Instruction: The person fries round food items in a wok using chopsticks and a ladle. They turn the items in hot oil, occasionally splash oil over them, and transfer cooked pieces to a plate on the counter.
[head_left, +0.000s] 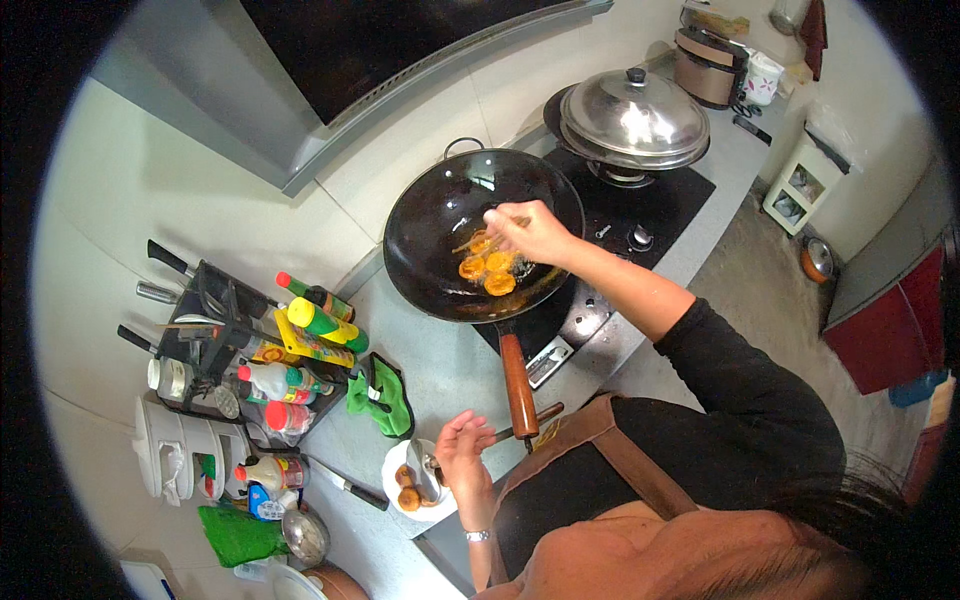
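A black wok (427, 247) with a wooden handle (517, 382) sits on the near side of the stove. Several round orange-yellow food pieces (499, 282) lie in bubbling oil at its bottom. Over the wok, my right hand (529, 231) holds wooden chopsticks (472, 244) whose tips are among the pieces. My left hand (465, 450) is raised beside the wok handle, fingers apart, with nothing held in it. Just left of it, a white plate (391, 469) bears a metal utensil and a brown wooden piece, perhaps a handle.
A lidded pan (634, 120) stands on the far burner. At left are a rack of knives and bottles (225, 300), a green cloth mitt (390, 397), a knife (364, 495) and a metal bowl (306, 536). The range hood (300, 142) hangs above. A rice cooker (705, 71) stands at the far end.
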